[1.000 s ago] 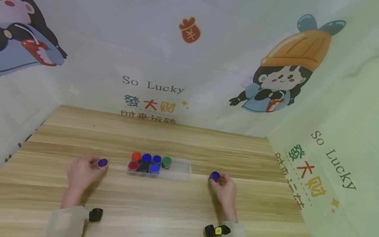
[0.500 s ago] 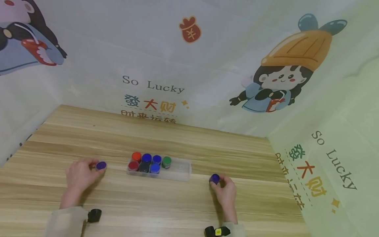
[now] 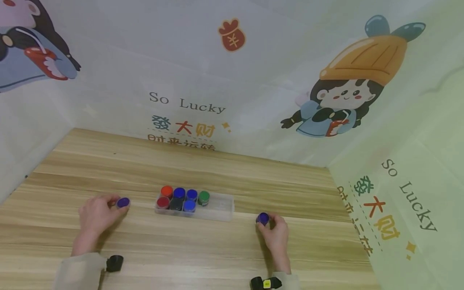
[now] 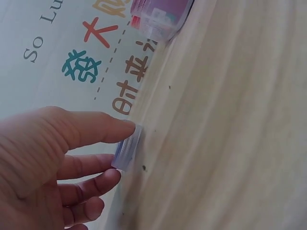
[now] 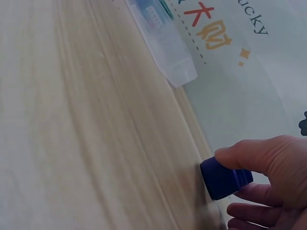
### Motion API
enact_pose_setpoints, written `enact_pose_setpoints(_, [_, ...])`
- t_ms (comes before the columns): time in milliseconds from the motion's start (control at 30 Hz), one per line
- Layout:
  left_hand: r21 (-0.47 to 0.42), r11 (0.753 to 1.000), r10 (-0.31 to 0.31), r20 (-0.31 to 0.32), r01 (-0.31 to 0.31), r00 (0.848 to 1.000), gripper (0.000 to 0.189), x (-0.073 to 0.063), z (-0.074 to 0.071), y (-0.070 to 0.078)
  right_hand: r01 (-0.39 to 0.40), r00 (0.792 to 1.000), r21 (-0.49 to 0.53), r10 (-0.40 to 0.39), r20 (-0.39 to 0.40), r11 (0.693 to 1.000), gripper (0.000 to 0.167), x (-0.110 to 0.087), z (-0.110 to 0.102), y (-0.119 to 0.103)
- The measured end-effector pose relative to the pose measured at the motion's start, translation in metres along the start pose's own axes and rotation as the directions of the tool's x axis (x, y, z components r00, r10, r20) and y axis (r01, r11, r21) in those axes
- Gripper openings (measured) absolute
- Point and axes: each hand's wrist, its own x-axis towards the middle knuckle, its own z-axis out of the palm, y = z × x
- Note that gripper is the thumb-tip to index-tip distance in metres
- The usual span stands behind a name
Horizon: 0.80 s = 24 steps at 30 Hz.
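At the left of the table my left hand pinches a small round lid between thumb and fingers, its purple face up. From the left wrist view the lid shows a clear, pale rim held just by the tabletop. On the right, my right hand grips a small dark blue-purple paint jar whose round top faces up. The right wrist view has this jar between thumb and fingers, close to the wood. Between the hands lies a clear plastic tray with several paint jars.
Red, orange, blue, black and green lids top the jars in the tray; a green-lidded jar is the rightmost. Printed cloth walls in the wooden table at the back and sides. Black wrist cameras sit at the sleeves.
My left hand has shifted slightly left and toward the front edge with the lid. The right hand and jar have come down a little. The tray has stayed where it was.
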Motion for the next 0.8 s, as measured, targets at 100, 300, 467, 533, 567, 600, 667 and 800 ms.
enact_pose_setpoints(100, [0.016,1.000,0.009,0.032,-0.009,0.999,0.047,0.001,-0.001,0.002,0.018,1.000,0.014,-0.018,-0.009,1.000,0.040,0.000,-0.001,-0.002])
enact_pose_setpoints(300, [0.010,0.994,0.113,0.037,-0.113,0.993,0.054,0.005,-0.001,0.014,0.094,0.991,0.043,-0.089,-0.102,0.995,0.041,0.003,0.000,-0.015])
enact_pose_setpoints(467, [0.003,0.982,0.189,0.040,-0.189,0.981,0.060,0.011,0.002,0.024,0.186,0.968,0.049,-0.174,-0.182,0.981,0.036,0.005,0.009,-0.027])
enact_pose_setpoints(533, [-0.005,0.976,0.217,0.068,-0.217,0.974,0.063,0.014,0.005,0.029,0.228,0.956,0.053,-0.213,-0.203,0.972,0.034,0.006,0.014,-0.031])
enact_pose_setpoints(567, [-0.011,0.974,0.226,0.087,-0.226,0.970,0.064,0.016,0.006,0.031,0.246,0.950,0.055,-0.229,-0.211,0.968,0.033,0.006,0.017,-0.033])
enact_pose_setpoints(600, [-0.017,0.972,0.235,0.105,-0.234,0.966,0.065,0.018,0.007,0.033,0.260,0.946,0.049,-0.244,-0.213,0.964,0.032,0.007,0.020,-0.034])
enact_pose_setpoints(667, [-0.021,0.970,0.243,0.142,-0.242,0.960,0.068,0.021,0.010,0.038,0.275,0.944,0.050,-0.260,-0.204,0.960,0.031,0.007,0.026,-0.039])
enact_pose_setpoints(800, [-0.021,0.968,0.251,0.183,-0.251,0.951,0.072,0.024,0.016,0.047,0.293,0.944,0.056,-0.279,-0.176,0.955,0.029,0.006,0.036,-0.049])
